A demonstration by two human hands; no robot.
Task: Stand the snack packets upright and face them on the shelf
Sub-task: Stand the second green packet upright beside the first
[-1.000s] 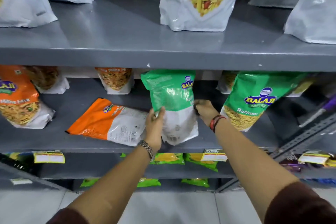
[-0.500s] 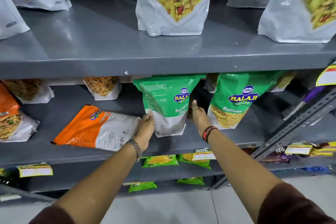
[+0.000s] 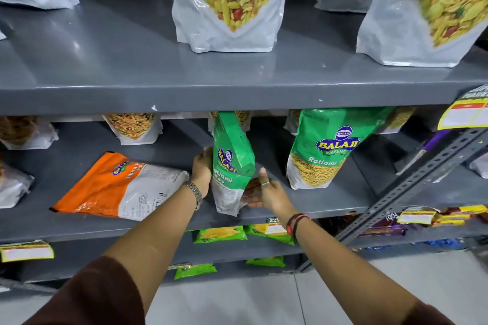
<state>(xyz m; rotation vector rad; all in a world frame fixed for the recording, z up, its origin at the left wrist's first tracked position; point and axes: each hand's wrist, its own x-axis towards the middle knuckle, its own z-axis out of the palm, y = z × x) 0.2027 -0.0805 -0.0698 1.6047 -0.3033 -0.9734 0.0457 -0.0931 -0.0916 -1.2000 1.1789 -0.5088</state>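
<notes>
A green Balaji Ratlami Sev packet (image 3: 232, 163) stands on the middle grey shelf (image 3: 303, 208), turned so its front faces left. My left hand (image 3: 202, 170) grips its left side. My right hand (image 3: 264, 191) touches its lower right edge, thumb up. A second green Ratlami packet (image 3: 324, 150) stands upright to the right, face forward. An orange Tikha Mitha Mix packet (image 3: 118, 187) lies flat on the same shelf to the left.
Large white snack pouches (image 3: 227, 2) stand on the upper shelf. More small packets (image 3: 132, 126) stand at the back of the middle shelf. Green packets (image 3: 219, 235) lie on lower shelves. A slotted metal brace (image 3: 412, 185) runs diagonally at the right. Price tags hang on shelf edges.
The green packet has been twisted from facing forward to edge-on, its front now facing left. My right hand dropped to its lower edge. The view has moved closer.
</notes>
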